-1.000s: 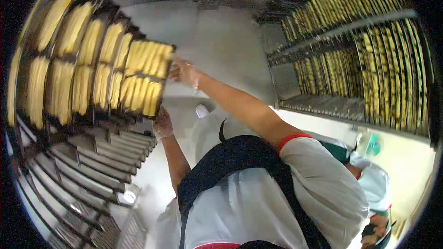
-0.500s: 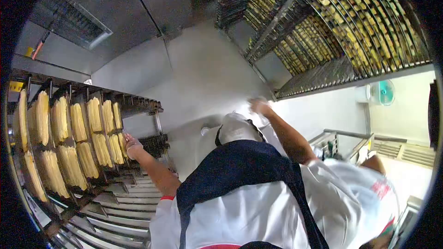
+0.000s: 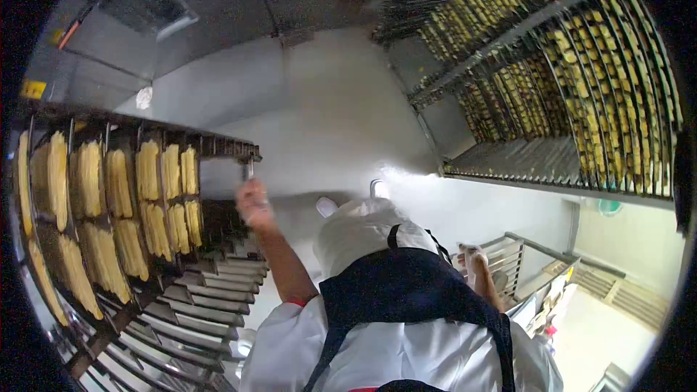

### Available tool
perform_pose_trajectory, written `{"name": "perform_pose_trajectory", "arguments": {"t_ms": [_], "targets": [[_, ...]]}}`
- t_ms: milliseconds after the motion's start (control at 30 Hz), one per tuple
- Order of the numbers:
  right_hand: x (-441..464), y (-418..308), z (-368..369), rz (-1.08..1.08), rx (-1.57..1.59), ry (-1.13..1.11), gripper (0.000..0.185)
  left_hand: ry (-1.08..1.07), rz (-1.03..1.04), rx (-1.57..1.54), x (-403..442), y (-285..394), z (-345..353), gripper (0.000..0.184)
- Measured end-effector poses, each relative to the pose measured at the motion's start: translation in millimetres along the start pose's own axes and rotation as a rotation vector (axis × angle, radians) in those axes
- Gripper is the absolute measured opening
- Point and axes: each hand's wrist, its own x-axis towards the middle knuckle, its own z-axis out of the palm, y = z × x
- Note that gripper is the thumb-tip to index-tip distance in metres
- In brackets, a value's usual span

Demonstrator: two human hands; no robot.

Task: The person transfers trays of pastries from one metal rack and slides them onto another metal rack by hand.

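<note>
My left hand (image 3: 254, 203) is closed at the metal upright (image 3: 250, 170) of the rack on the left; it is somewhat blurred and looks wrapped round that post. The rack (image 3: 218, 147) carries trays with long pale yellow dough strips (image 3: 91, 178) in two rows. My right hand (image 3: 473, 258), in a thin pale glove, hangs low at my right side. Its fingers are loosely bent and partly apart, with nothing visible in them.
A tall rack (image 3: 501, 36) with many small yellowish pieces on its trays stands at the upper right. Near my right hand is a metal frame (image 3: 508, 265) with bars. A teal round thing (image 3: 608, 207) is farther right. Smooth grey floor (image 3: 327, 116) lies ahead.
My left hand has moved from the tray ends to the rack's upright. My right hand has dropped from out front to my side. The co-worker at right has left the view.
</note>
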Motion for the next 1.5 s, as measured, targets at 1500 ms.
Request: {"name": "perform_pose_trajectory", "arguments": {"t_ms": [1500], "targets": [[-72.9, -239.1, -155.8, -0.538, 0.860, -0.845, 0.046, -0.406, 0.721, 0.178, -344.4, 192.5, 118.3, 0.011]]}}
